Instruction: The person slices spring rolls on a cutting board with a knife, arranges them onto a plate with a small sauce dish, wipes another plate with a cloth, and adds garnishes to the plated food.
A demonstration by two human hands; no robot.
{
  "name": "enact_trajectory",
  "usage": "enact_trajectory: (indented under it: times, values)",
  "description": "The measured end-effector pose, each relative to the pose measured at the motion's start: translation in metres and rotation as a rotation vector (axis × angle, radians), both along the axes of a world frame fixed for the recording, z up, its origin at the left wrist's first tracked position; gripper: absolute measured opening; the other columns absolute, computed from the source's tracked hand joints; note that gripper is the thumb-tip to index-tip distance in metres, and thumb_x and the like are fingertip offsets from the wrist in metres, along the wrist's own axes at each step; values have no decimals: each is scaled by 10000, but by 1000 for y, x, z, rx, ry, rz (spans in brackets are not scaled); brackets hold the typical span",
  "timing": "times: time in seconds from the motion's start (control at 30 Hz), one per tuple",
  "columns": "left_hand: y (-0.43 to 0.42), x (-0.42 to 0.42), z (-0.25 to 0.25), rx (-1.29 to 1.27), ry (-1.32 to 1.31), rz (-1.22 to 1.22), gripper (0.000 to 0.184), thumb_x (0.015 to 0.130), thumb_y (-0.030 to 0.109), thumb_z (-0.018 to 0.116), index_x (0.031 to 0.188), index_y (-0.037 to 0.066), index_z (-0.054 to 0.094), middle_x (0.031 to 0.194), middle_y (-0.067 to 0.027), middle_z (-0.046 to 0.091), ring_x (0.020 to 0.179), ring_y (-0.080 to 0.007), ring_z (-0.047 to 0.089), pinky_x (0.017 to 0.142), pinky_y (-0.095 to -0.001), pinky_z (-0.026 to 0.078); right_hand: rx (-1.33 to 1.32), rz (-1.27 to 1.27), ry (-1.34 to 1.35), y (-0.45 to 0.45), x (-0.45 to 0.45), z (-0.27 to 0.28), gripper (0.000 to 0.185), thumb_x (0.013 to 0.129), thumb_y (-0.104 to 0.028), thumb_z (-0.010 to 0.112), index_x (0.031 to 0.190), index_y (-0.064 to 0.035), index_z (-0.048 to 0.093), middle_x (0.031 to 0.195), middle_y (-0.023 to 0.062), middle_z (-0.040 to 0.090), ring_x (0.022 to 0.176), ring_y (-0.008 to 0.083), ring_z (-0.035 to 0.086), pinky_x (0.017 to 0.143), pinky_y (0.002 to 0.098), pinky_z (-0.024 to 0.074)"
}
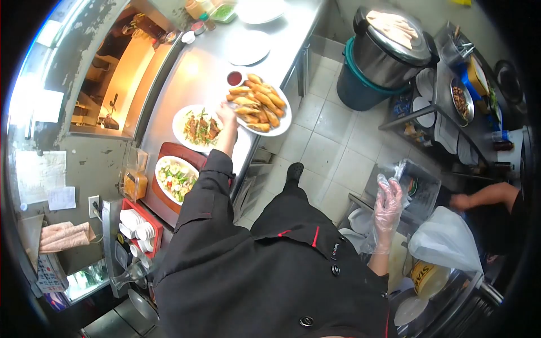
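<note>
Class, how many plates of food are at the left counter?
3: the roll plate by the left hand, the middle plate beside it, and the lower plate on the brown board.

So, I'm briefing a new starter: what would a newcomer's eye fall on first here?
Probably the golden fried rolls on a white plate at the edge of the steel counter, with the left hand at its rim. Next, the right hand, raised in a clear plastic glove on the body's other side. Then the big silver pot above a teal bin, beyond the counter.
</note>
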State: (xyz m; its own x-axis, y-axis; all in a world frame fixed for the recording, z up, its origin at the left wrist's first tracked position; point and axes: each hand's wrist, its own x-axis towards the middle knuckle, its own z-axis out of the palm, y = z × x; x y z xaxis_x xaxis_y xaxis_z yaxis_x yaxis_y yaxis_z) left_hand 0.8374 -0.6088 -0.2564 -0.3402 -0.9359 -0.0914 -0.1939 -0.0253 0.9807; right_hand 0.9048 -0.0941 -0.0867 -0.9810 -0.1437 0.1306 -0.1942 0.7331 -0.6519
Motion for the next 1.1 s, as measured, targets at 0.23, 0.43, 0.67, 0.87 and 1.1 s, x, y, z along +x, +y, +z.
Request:
enact_trajectory:
  times: [0.23,0.43,0.67,0.87,1.1]
  values:
    - [-92,-35,-27,264,149,224,208,867,150,474,942,-15,577,949,-160,593,846,-235,569,718,-402,478,54,-26,-31,-8,-20,-21,349,784,49,561,1093,-102,619,1210,102,500,1142,270,512,951,360,421]
    - [-143,-49,-62,384,77,327,247,806,140,492,955,-40,574,964,-155,585,828,-252,587,671,-427,505,57,-14,-25,-8,-31,-32,407,754,69,547,1108,-118,623,1211,102,499,1144,270,510,964,356,416]
    - [-113,-1,39,-593,-638,-779,294,814,69,563,1099,19,617,941,-178,668,818,-316,630,773,-408,489,11,-66,89,18,-18,-60,407,753,46,521,1121,-104,609,1144,121,475,1052,265,515,917,347,425]
    - [-222,-48,-2,-669,-828,-502,388,813,229,579,1125,-1,591,1036,-184,637,962,-323,612,808,-406,474,-122,-233,14,26,25,-88,315,785,-29,557,1072,-138,629,1095,116,528,968,279,562,833,350,470]
    - [-45,-128,42,-1029,-311,-419,357,840,139,564,1172,9,565,1158,-191,586,1028,-323,571,891,-390,438,-54,-820,28,93,162,-69,147,838,-178,570,925,-101,660,822,135,630,821,299,607,764,387,478]
